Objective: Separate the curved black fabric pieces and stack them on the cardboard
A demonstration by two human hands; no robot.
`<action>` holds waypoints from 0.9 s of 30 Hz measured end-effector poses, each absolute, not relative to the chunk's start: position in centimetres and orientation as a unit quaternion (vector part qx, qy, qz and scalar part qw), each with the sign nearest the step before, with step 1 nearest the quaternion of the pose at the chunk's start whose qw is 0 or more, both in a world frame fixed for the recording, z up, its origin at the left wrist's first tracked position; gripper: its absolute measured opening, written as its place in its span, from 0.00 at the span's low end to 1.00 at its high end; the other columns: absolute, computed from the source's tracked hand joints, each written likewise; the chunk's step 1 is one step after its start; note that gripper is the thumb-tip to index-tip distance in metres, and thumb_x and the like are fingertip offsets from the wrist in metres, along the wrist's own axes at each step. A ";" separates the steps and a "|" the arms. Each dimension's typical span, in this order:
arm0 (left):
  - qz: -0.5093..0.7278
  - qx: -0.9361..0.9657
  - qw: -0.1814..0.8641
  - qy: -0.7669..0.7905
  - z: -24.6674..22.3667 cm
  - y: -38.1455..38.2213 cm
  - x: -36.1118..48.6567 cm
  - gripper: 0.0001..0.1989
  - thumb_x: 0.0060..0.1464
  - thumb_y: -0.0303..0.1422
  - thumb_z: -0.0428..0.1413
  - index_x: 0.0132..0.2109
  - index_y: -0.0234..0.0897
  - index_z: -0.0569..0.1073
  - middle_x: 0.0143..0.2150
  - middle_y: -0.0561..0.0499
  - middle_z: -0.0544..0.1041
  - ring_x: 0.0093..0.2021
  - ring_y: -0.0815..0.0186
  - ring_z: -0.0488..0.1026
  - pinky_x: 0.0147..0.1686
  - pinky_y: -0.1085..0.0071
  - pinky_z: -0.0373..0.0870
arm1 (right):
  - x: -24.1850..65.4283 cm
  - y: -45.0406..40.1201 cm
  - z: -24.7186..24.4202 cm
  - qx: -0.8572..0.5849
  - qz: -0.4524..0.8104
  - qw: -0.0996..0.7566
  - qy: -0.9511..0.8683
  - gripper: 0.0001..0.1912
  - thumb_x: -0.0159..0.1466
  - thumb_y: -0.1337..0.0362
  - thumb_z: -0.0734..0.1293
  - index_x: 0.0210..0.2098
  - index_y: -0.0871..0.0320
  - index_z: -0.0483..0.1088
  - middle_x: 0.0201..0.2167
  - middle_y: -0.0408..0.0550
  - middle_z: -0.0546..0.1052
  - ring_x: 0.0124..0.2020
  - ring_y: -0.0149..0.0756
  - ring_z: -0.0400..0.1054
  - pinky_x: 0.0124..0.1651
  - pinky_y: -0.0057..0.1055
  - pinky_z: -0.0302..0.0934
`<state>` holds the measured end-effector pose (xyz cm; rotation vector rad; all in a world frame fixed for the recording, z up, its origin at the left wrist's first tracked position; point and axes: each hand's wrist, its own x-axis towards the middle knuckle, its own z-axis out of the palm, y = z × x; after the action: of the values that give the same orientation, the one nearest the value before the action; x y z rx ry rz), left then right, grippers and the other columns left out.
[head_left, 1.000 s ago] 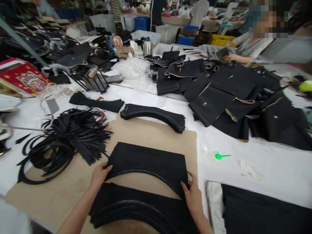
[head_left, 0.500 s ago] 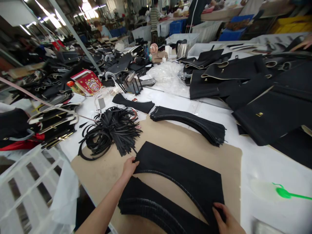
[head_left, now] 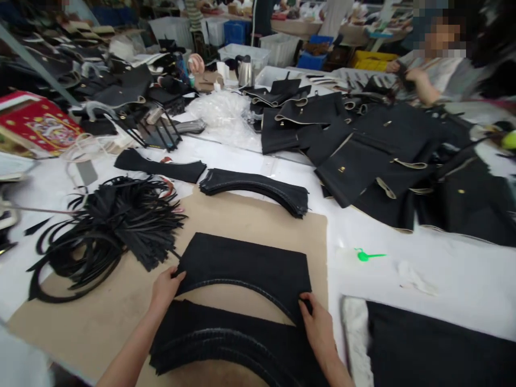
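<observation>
A black fabric panel (head_left: 250,263) with a curved, stitched lower edge lies over the brown board (head_left: 318,236). Its left end is pinched by my left hand (head_left: 165,287), thumb and fingers closed on the edge. At the opposite end my right hand (head_left: 316,322) grips the lower right corner, fingers curled around it. Closer to me sits a stack of similar black curved panels (head_left: 226,338), partly cut off by the frame's bottom. A further stack of curved panels (head_left: 258,188) rests at the board's far edge.
A bundle of black strips (head_left: 133,220) lies left. Black bag pieces (head_left: 374,145) pile up at the back right, where a co-worker (head_left: 427,75) handles something dark. A green plastic tool (head_left: 365,255) and folded black material (head_left: 435,344) are to the right.
My view has swung to the right, bringing the co-worker and the folded black material into sight. Both hands still grip the same panel at its ends.
</observation>
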<state>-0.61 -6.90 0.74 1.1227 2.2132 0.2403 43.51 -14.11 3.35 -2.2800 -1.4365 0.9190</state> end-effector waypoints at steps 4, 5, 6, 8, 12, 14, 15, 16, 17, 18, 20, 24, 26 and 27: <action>0.058 0.429 0.301 0.850 0.0 -6.5 -0.9 0.19 0.46 0.44 0.52 0.40 0.36 0.72 0.45 0.41 0.77 0.47 0.48 0.72 0.44 0.61 0.66 | 43.4 -14.1 3.5 -0.791 0.310 0.166 -0.501 0.15 0.62 0.57 0.53 0.41 0.54 0.65 0.41 0.49 0.75 0.43 0.44 0.70 0.47 0.39 0.59; 0.051 0.429 0.299 0.851 -0.1 -6.4 -0.9 0.20 0.46 0.45 0.51 0.42 0.35 0.72 0.46 0.40 0.76 0.48 0.48 0.72 0.44 0.61 0.66 | 43.5 -14.2 3.5 -0.792 0.306 0.169 -0.501 0.14 0.62 0.58 0.53 0.41 0.54 0.65 0.41 0.49 0.75 0.43 0.44 0.70 0.47 0.39 0.59; 0.044 0.429 0.297 0.852 -0.2 -6.4 -1.0 0.21 0.46 0.45 0.51 0.43 0.35 0.72 0.47 0.39 0.76 0.49 0.47 0.71 0.45 0.60 0.66 | 43.5 -14.2 3.4 -0.792 0.303 0.170 -0.502 0.14 0.62 0.58 0.53 0.42 0.54 0.65 0.41 0.48 0.75 0.43 0.44 0.69 0.47 0.39 0.59; 0.033 0.433 0.292 0.852 -0.3 -6.4 -1.0 0.23 0.46 0.46 0.51 0.44 0.34 0.72 0.48 0.38 0.75 0.50 0.47 0.71 0.46 0.60 0.66 | 43.6 -14.3 3.1 -0.793 0.297 0.170 -0.505 0.14 0.62 0.59 0.54 0.42 0.54 0.65 0.41 0.48 0.75 0.43 0.43 0.70 0.47 0.38 0.59; 0.022 0.445 0.278 0.851 -0.1 -6.4 -0.6 0.20 0.47 0.46 0.51 0.42 0.36 0.72 0.45 0.39 0.77 0.47 0.47 0.72 0.43 0.60 0.67 | 43.7 -14.2 2.9 -0.792 0.294 0.166 -0.510 0.13 0.62 0.60 0.53 0.42 0.54 0.65 0.41 0.48 0.75 0.42 0.42 0.70 0.47 0.38 0.59; 0.021 0.447 0.267 0.853 0.1 -6.5 -0.3 0.18 0.48 0.45 0.51 0.40 0.37 0.72 0.43 0.40 0.77 0.46 0.47 0.73 0.42 0.60 0.68 | 43.5 -14.1 3.2 -0.791 0.294 0.157 -0.513 0.13 0.63 0.60 0.53 0.42 0.54 0.65 0.41 0.48 0.75 0.42 0.42 0.69 0.47 0.38 0.59; 0.022 0.448 0.260 0.855 0.3 -6.5 -0.1 0.17 0.49 0.45 0.51 0.39 0.37 0.71 0.42 0.40 0.77 0.45 0.47 0.73 0.41 0.61 0.68 | 43.4 -14.1 3.3 -0.791 0.296 0.147 -0.515 0.14 0.63 0.60 0.53 0.42 0.54 0.65 0.42 0.48 0.75 0.43 0.42 0.69 0.47 0.38 0.59; 0.025 0.447 0.252 0.858 0.5 -6.7 0.2 0.16 0.49 0.44 0.52 0.39 0.37 0.70 0.41 0.41 0.77 0.44 0.48 0.73 0.40 0.62 0.67 | 43.3 -14.0 3.5 -0.792 0.297 0.132 -0.517 0.14 0.64 0.59 0.52 0.43 0.54 0.65 0.42 0.48 0.74 0.43 0.42 0.69 0.47 0.38 0.59; 0.028 0.445 0.242 0.862 0.8 -6.8 0.4 0.15 0.50 0.43 0.52 0.39 0.37 0.70 0.40 0.41 0.77 0.43 0.50 0.74 0.39 0.63 0.67 | 43.1 -14.0 3.7 -0.795 0.295 0.114 -0.517 0.15 0.64 0.58 0.52 0.44 0.54 0.64 0.43 0.48 0.74 0.42 0.42 0.69 0.46 0.38 0.59; 0.033 0.445 0.232 0.864 1.0 -6.9 0.7 0.14 0.50 0.43 0.52 0.39 0.38 0.69 0.40 0.43 0.77 0.42 0.52 0.74 0.38 0.64 0.67 | 43.0 -14.0 3.8 -0.800 0.287 0.096 -0.518 0.16 0.65 0.57 0.51 0.44 0.53 0.64 0.44 0.48 0.73 0.41 0.42 0.69 0.44 0.38 0.60; 0.045 0.447 0.212 0.868 1.4 -7.2 1.1 0.12 0.52 0.41 0.53 0.39 0.38 0.67 0.38 0.45 0.76 0.40 0.56 0.74 0.37 0.66 0.66 | 42.8 -14.0 3.8 -0.806 0.247 0.069 -0.534 0.17 0.65 0.55 0.51 0.44 0.53 0.65 0.45 0.48 0.70 0.40 0.42 0.68 0.40 0.38 0.60; 0.066 0.449 0.165 0.876 2.1 -7.3 1.8 0.11 0.51 0.36 0.55 0.42 0.37 0.66 0.43 0.45 0.73 0.47 0.58 0.70 0.43 0.67 0.64 | 42.7 -14.1 3.4 -0.808 0.124 0.039 -0.575 0.18 0.63 0.51 0.54 0.41 0.53 0.69 0.43 0.53 0.66 0.43 0.49 0.63 0.38 0.42 0.59; 0.069 0.443 0.147 0.881 2.4 -7.2 2.1 0.12 0.53 0.35 0.54 0.44 0.37 0.67 0.46 0.43 0.72 0.49 0.56 0.68 0.44 0.64 0.63 | 42.8 -14.0 3.2 -0.815 0.107 0.031 -0.568 0.18 0.63 0.50 0.54 0.41 0.52 0.69 0.45 0.53 0.66 0.44 0.52 0.62 0.37 0.43 0.59; 0.070 0.443 0.141 0.883 2.5 -7.1 2.3 0.12 0.53 0.35 0.53 0.45 0.38 0.67 0.47 0.43 0.71 0.51 0.55 0.68 0.45 0.63 0.63 | 42.9 -13.9 3.2 -0.819 0.110 0.031 -0.563 0.19 0.63 0.50 0.54 0.43 0.53 0.68 0.45 0.53 0.66 0.44 0.52 0.62 0.38 0.44 0.59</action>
<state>2.27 -7.09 2.52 1.2792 2.5491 0.2035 42.92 -13.92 3.19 -2.5224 -1.7329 0.3400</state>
